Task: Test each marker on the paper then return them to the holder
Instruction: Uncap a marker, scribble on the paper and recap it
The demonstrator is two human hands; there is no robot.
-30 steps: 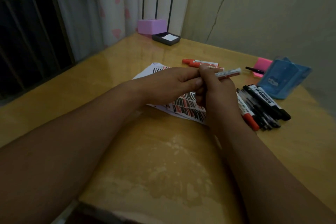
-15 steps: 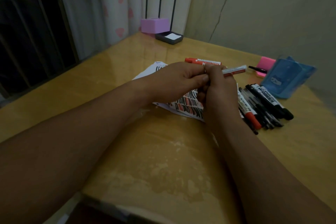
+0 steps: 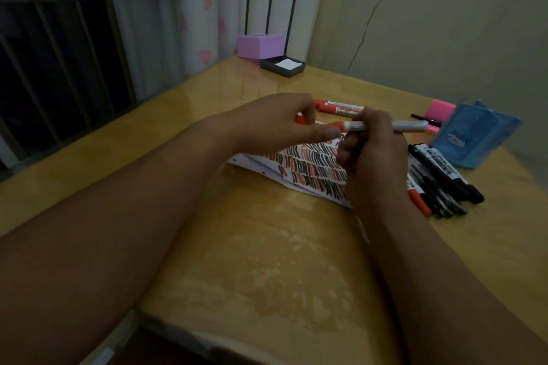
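"Two markers in play, or one?"

"One. The right hand [image 3: 373, 157] grips a white marker [image 3: 410, 126] round its middle. It lies level above the paper [image 3: 308, 169], red end pointing left."

"And the left hand?"

"The left hand [image 3: 275, 123] is curled just beside that red end, thumb reaching towards it. A red piece [image 3: 300, 119] shows between its fingers, gripped there. I cannot tell whether it is the cap."

"Where is the paper?"

"Flat on the table [image 3: 267, 261], under both hands, covered in short red and black strokes."

"The other markers?"

"Two red markers [image 3: 341, 107] lie on the table just beyond the hands. A bundle of black and red markers [image 3: 439, 184] lies right of the right wrist. The blue holder [image 3: 474, 139] sits further right, with a pink block [image 3: 440, 107] at its far side."

"Anything far off?"

"A pink box [image 3: 259, 44] and a dark tray [image 3: 284, 72], side by side in the far corner."
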